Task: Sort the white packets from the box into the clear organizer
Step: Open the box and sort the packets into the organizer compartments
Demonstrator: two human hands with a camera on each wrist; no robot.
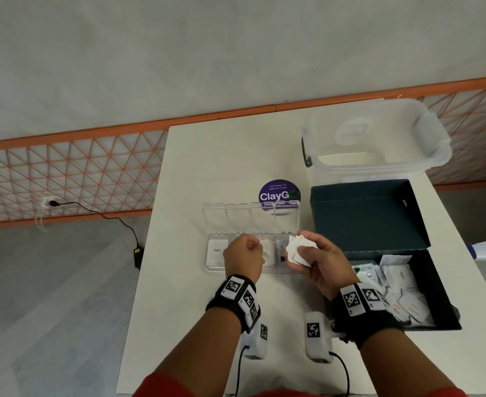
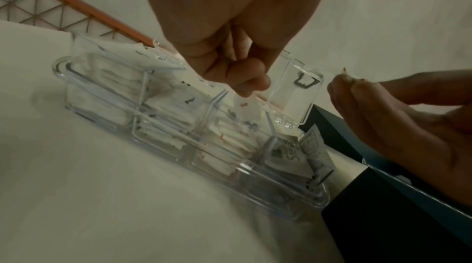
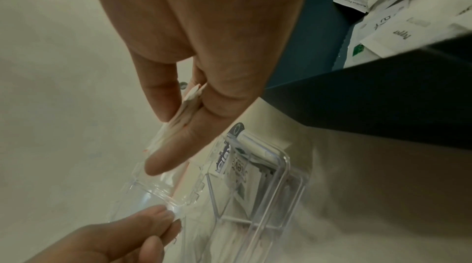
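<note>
Head view. A white table [image 1: 201, 173] stands on a grey floor beside an orange lattice railing [image 1: 73, 170]. A purple round sticker [image 1: 279, 191] on the tabletop reads "ClayGO" under "Let's keep our pantries clean". The clear organizer [image 1: 216, 253] lies in front of it with its four lids raised; its leftmost compartment shows a packet marked "Sugar". The dark box [image 1: 436, 285] sits open just right of the organizer, with loose white packets [image 1: 402, 296] heaped in it. A clear plastic tub [image 1: 376, 133] stands behind the box. The right hand [image 1: 319, 265] grips a fanned stack of packets [image 1: 300, 249] between thumb and fingers, above the organizer's right end. The left hand [image 1: 243, 255] is curled over the middle compartments. A black cable runs from a wall socket [image 1: 50, 202] to an adapter on the floor.

Left wrist view. The left hand [image 2: 230, 61] pinches a single packet [image 2: 246, 106] with curled fingers, directly over the third compartment; this pinch is hidden from the head camera. Packets fill all four compartments; their print is too blurred to read.

Right wrist view. The right hand [image 3: 178, 106] clamps its stack edge-on between thumb and forefinger. In the box [image 3: 383, 95], one packet reads "Pepper" and another "Nutrition Facts", neither legible elsewhere.
</note>
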